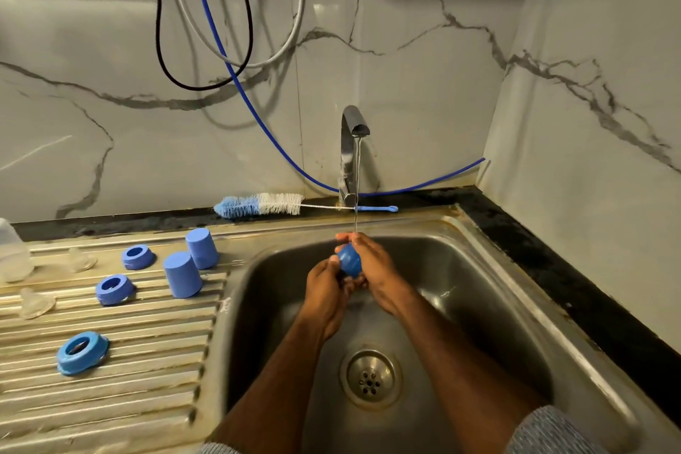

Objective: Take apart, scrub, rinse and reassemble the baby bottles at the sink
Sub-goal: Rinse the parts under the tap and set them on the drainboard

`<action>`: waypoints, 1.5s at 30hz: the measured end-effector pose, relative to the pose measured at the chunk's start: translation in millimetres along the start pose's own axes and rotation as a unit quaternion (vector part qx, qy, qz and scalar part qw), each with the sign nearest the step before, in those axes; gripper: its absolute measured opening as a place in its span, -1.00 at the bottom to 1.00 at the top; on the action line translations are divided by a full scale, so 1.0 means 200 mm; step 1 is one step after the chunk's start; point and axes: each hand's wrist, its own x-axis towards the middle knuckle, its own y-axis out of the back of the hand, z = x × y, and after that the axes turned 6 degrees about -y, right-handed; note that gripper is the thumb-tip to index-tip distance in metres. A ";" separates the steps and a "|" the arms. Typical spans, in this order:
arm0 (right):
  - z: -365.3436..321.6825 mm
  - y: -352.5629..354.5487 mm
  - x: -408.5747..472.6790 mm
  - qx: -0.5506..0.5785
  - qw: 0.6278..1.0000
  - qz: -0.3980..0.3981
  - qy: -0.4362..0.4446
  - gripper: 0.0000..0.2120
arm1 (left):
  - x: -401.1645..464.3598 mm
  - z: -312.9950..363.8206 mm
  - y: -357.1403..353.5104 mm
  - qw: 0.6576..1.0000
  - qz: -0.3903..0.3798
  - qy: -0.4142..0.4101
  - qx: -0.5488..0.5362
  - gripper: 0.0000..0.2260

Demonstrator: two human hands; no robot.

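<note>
Over the sink (490, 269), both your hands grip one blue cap (349, 262) under the tap's (352, 144) thin stream: left hand (326, 297) curled below, right hand (372, 275) wrapped round its far side. On the drainboard (110, 398) left: two more caps (191, 267), three blue rings (114, 289), clear teats (37, 302), a bottle (13, 251); the brush (261, 204) lies behind.

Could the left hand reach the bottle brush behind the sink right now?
Probably not at once: the left hand and right hand both hold a blue cap under the tap. Freed, nothing blocks its way to the bottle brush.
</note>
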 end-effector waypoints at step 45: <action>-0.04 0.13 -0.02 0.125 0.990 -0.032 -0.062 -0.83 | -0.02 0.00 0.03 0.973 -0.060 -0.104 0.197 -0.76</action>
